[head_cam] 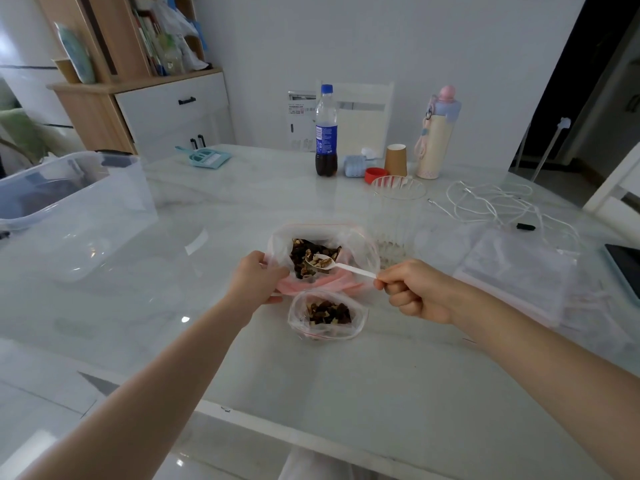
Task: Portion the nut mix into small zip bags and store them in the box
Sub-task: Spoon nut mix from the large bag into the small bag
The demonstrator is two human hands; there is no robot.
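At the far edge of the white marble counter stand a blue-capped cola bottle, a brown paper cup, a pastel flask and a teal dustpan, with white cables coiled to the right.

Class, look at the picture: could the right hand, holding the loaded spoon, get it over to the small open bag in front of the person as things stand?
Probably yes. The right hand holds the spoon just beyond the small bag, whose mouth gapes open with nothing between.

Glossy marble-look table, clear plastic bags, white plastic spoon, paper cup
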